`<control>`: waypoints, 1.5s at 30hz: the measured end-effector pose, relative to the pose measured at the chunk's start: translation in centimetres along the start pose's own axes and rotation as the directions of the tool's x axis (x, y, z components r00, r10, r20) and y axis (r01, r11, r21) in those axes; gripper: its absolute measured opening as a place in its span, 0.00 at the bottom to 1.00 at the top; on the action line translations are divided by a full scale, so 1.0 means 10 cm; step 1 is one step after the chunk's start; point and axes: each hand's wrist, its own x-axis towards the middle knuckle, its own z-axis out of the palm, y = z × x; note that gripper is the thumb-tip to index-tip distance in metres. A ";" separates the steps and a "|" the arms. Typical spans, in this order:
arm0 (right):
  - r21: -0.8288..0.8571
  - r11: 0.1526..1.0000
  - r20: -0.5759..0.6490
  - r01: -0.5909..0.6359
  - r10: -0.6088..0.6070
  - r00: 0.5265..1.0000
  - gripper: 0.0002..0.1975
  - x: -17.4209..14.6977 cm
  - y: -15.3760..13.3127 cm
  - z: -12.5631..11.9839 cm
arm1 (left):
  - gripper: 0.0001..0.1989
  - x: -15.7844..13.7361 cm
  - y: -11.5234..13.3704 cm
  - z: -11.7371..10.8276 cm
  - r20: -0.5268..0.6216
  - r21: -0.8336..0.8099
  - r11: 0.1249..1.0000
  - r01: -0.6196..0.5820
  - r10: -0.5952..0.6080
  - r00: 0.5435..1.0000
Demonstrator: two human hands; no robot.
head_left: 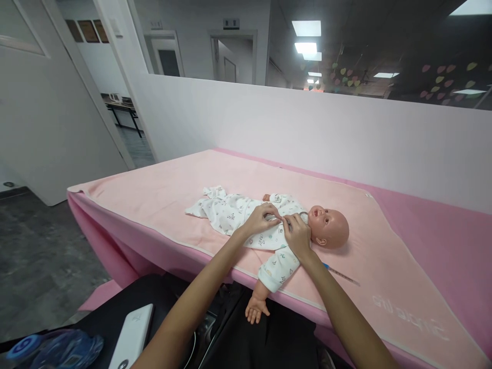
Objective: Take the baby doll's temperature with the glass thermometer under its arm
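A baby doll point(329, 228) lies on its back on a pink towel, its head toward the right. It wears white printed baby clothes point(226, 212). My left hand point(262, 219) and my right hand point(296, 233) meet over the doll's chest, fingertips close together. Both pinch the front of the clothes there; the exact spot between the fingers is partly hidden. One doll arm point(258, 302) hangs over the table's near edge, its sleeve point(279, 269) below my right wrist. Behind my right forearm lies a thin stick with a blue end point(344, 275).
The pink towel point(154, 192) covers much of the table, over a darker pink cloth point(442, 184). A white wall point(288, 123) with a window stands behind. At the lower left are a white power bank point(132, 335) and a blue plastic bottle point(63, 349).
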 end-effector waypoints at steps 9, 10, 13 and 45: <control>-0.064 0.998 -0.025 -0.019 0.017 1.000 0.09 0.02 -0.04 -0.03 | 0.11 -0.23 0.07 -0.03 0.002 0.298 0.949 -0.101 0.105 0.994; -0.068 0.997 -0.029 -0.023 0.021 0.999 0.09 0.01 -0.04 -0.03 | 0.12 -0.27 0.07 -0.04 -0.005 0.338 0.936 -0.104 0.112 0.994; -0.107 0.994 -0.067 -0.020 0.013 0.998 0.08 -0.01 -0.04 -0.04 | 0.16 -0.38 0.07 -0.09 -0.013 0.437 0.891 -0.120 0.140 0.990; -0.005 0.988 0.099 0.156 -0.155 0.983 0.05 0.14 -0.38 0.16 | 0.09 -0.50 -0.08 -0.14 -0.382 0.395 0.914 0.093 0.071 0.922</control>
